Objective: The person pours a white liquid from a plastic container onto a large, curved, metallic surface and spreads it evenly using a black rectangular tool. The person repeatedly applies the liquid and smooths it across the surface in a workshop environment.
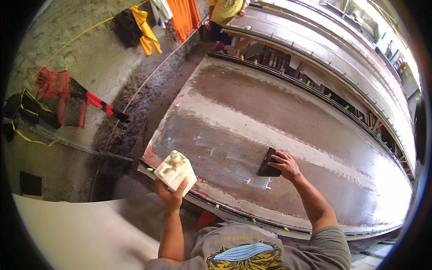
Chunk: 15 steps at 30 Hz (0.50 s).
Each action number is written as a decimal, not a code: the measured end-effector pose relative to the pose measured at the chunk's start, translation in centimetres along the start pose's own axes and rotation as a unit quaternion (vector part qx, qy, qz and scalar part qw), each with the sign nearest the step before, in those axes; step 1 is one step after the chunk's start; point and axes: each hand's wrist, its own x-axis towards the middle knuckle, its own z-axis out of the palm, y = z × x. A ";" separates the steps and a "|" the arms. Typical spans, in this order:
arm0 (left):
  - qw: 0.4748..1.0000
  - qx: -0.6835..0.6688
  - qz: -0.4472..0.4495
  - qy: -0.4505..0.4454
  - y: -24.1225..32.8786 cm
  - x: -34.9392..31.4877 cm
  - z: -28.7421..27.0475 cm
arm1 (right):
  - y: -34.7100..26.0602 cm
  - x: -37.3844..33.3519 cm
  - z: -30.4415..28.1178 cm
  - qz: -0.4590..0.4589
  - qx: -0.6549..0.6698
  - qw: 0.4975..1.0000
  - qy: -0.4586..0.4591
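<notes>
Apparently for flat contact, the right hand (288, 166) has half-curled fingers holding a black spreader (266, 164) at four o'clock, while the left hand (170, 195) closes around a cream jug (173, 173) near half past seven (probably keeping it off the white smears (258, 182)). Mottled grey-brown, the tabletop (252, 96) carries pale bands; orange cloth (183, 20) shows near half past eleven, a person (226, 11) at twelve.
</notes>
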 end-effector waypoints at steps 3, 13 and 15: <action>0.999 0.011 0.015 0.034 -0.7 0.0 0.2 | -4.1 9.2 -1.0 -0.096 0.040 0.993 0.063; 0.999 0.037 0.010 0.009 -2.2 2.6 -2.3 | -15.2 33.6 4.3 -0.089 0.043 0.994 0.045; 0.999 0.032 -0.001 0.020 -2.8 2.3 -2.7 | -14.7 31.4 4.4 -0.073 0.048 0.995 0.043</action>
